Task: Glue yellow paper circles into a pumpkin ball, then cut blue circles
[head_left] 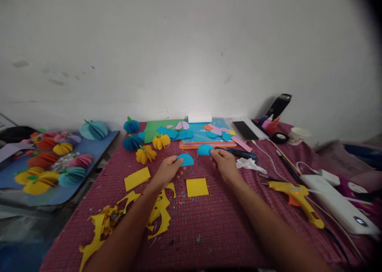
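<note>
In the middle of the head view, my left hand (pixel 171 168) pinches a blue paper half-circle (pixel 186 159) by its left end. Just right of it, my right hand (pixel 223 162) holds a second blue half-circle (pixel 204 150) between thumb and fingers. The two pieces are apart, held above the table. Below them lies a yellow paper square (pixel 197 187). A yellow folded rectangle (pixel 137 179) rests left of my left hand, and yellow paper scraps (pixel 159 214) are partly hidden under my left forearm.
A yellow glue gun (pixel 294 192) and a white power strip (pixel 337 202) with cables lie at right. Several paper pumpkins (pixel 145 154) stand at left, more on a blue side table (pixel 103 154). Behind are paper sheets (pixel 205 129), a phone (pixel 245 130) and a paper cup (pixel 297 136).
</note>
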A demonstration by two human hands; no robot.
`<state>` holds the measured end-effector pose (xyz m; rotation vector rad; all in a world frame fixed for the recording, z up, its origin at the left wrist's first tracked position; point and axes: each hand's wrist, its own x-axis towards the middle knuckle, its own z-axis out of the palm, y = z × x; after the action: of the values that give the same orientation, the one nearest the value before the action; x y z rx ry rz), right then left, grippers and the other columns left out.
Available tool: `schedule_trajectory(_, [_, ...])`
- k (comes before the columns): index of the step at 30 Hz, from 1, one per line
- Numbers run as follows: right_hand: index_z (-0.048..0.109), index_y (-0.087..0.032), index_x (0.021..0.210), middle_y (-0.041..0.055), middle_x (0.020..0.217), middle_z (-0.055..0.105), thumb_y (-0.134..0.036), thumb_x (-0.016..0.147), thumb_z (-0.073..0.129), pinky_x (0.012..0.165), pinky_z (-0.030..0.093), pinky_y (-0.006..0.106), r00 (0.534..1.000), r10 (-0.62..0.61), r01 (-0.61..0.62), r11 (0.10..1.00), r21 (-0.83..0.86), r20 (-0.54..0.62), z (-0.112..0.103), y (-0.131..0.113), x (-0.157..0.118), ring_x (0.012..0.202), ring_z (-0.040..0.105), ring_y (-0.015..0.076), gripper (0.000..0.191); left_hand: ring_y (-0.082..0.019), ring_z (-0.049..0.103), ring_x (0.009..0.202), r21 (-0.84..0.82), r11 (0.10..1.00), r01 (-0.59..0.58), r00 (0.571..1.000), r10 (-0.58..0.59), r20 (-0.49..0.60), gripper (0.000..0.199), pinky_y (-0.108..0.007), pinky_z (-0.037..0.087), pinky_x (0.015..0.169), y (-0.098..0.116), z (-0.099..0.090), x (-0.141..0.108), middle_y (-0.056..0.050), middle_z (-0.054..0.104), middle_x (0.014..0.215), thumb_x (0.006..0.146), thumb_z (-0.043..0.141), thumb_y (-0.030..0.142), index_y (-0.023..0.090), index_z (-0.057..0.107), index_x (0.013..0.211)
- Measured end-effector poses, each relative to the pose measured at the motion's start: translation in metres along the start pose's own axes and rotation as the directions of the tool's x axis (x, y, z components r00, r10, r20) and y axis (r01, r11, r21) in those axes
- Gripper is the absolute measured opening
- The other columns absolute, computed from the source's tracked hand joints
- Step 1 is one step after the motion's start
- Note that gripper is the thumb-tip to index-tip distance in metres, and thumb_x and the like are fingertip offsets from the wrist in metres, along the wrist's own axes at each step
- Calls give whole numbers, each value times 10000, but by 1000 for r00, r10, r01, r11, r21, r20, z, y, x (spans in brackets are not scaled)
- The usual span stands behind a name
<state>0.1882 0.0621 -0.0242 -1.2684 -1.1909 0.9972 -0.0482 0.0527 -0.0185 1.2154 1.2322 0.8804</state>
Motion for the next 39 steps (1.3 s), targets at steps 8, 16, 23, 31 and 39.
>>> schedule_trajectory(8, [562, -205, 678, -40, 586, 573, -298, 849, 549, 513, 360, 238, 970, -30, 102, 950, -294, 241, 9, 5, -8, 510, 506, 113, 195, -161, 534, 691, 614, 766, -188, 968, 252, -18, 224, -253, 353, 606, 8, -22, -1, 9, 604, 717, 834, 515, 368, 176, 599, 756])
schedule_trajectory(16, [545, -205, 680, -28, 616, 606, -342, 888, 539, 530, 364, 232, 954, -28, 125, 942, -313, 297, 15, 3, -15, 550, 530, 118, 250, -194, 548, 667, 826, 551, -119, 978, 207, 3, 319, -280, 291, 605, 3, -34, 3, -36, 621, 688, 873, 487, 419, 199, 545, 649])
schedule_trajectory(23, [553, -206, 668, -22, 612, 609, -377, 914, 532, 535, 359, 234, 953, -38, 138, 936, -323, 299, 16, 1, -16, 555, 530, 121, 300, -210, 590, 677, 819, 557, -137, 983, 180, 42, 382, -287, 304, 606, 5, -38, 1, -68, 682, 743, 905, 459, 465, 195, 571, 659])
schedule_trajectory(31, [553, -202, 668, -25, 612, 602, -373, 911, 539, 539, 351, 233, 962, -50, 141, 932, -334, 268, 16, 4, -14, 565, 525, 122, 297, -336, 670, 858, 948, 314, 45, 975, 192, -110, 492, -342, 399, 685, 13, -40, -13, -179, 699, 915, 913, 423, 606, 167, 641, 864])
schedule_trajectory(39, [556, -207, 679, -31, 587, 564, -426, 924, 531, 526, 374, 228, 937, -75, 143, 974, -177, 342, 18, -4, -20, 537, 503, 118, 330, -253, 657, 964, 546, 786, -289, 940, 341, 6, 531, -344, 496, 822, 13, -8, -13, -123, 691, 1121, 872, 580, 530, 180, 591, 1271])
